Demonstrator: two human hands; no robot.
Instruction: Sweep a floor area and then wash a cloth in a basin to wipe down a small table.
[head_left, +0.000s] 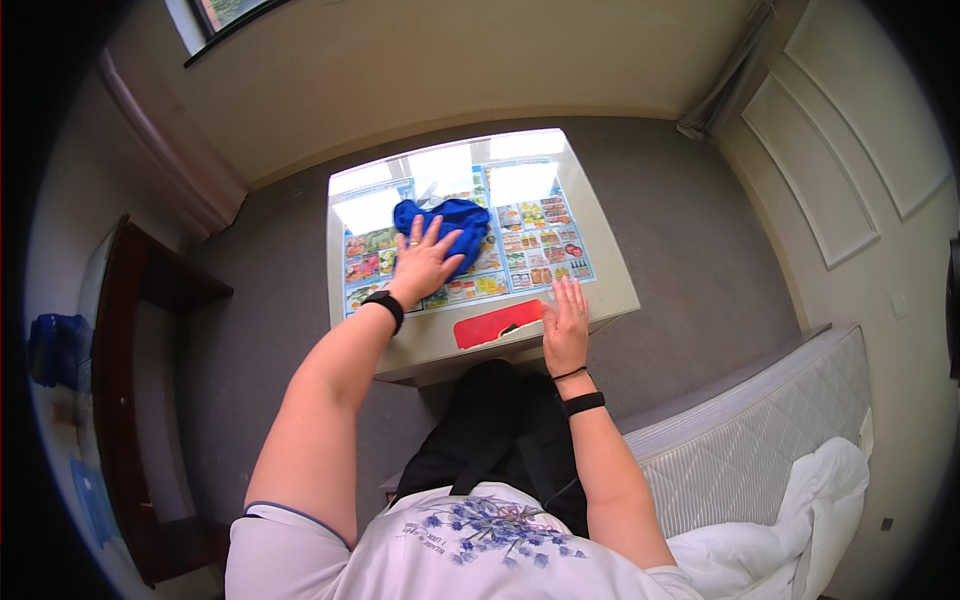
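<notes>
A crumpled blue cloth (469, 221) lies on a pale table (611, 289). My left hand (425, 259) rests flat on the cloth's near left part, fingers spread, a ring on one finger and a black band at the wrist. Under the cloth are printed flyers (536, 225) with pictures of food, below a glossy surface that reflects window light. My right hand (568, 322) lies by the table's near edge, fingers extended and close together, holding nothing visible. Just left of it is a red paper piece (495, 324) with a torn lower edge.
A dark wooden desk (120, 397) stands at the left, with a dark blue item (58, 349) on it. A quilted mattress (757, 442) and a white quilt (795, 525) are at the lower right. Walls and curtains border the grey floor (675, 225).
</notes>
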